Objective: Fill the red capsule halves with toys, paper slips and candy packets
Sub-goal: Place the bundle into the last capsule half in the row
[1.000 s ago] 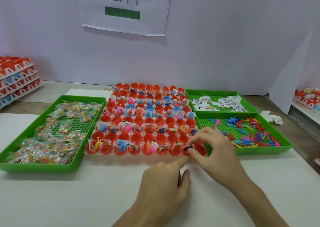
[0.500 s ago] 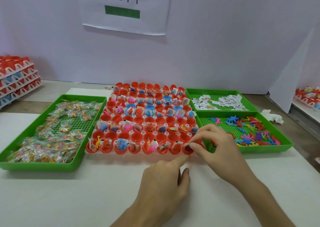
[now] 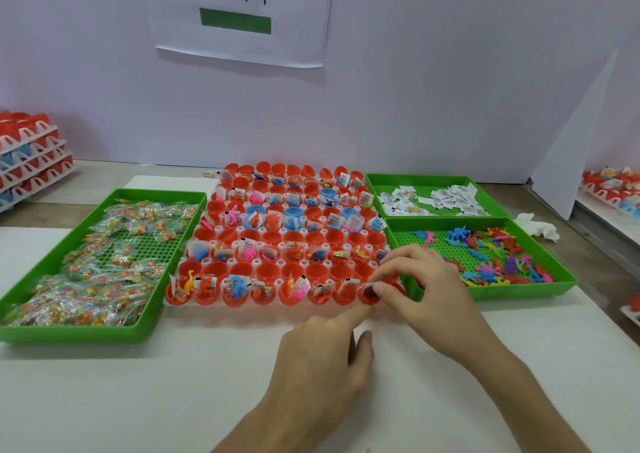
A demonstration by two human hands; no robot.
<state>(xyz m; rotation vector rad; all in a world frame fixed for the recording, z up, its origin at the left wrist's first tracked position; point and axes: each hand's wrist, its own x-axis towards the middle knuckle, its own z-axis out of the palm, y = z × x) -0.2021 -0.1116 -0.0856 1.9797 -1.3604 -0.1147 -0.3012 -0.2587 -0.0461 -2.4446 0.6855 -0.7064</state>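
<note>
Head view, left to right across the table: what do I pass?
Stacked capsule racks → candy packet tray → red capsule halves → toy tray. The paper slip tray sits behind the toy tray, so it is left unordered.

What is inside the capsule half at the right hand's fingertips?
A dark red item, pinched by the right hand, sits in that capsule half; anything beneath is hidden.

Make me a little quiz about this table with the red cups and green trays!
1. True or false: the candy packets lie in the left tray.
2. The right hand pinches a small packet at which row of cups? A front B middle C back
3. Which colour are the few non-red cups?
Key: 1 true. 2 A. 3 blue.
</note>
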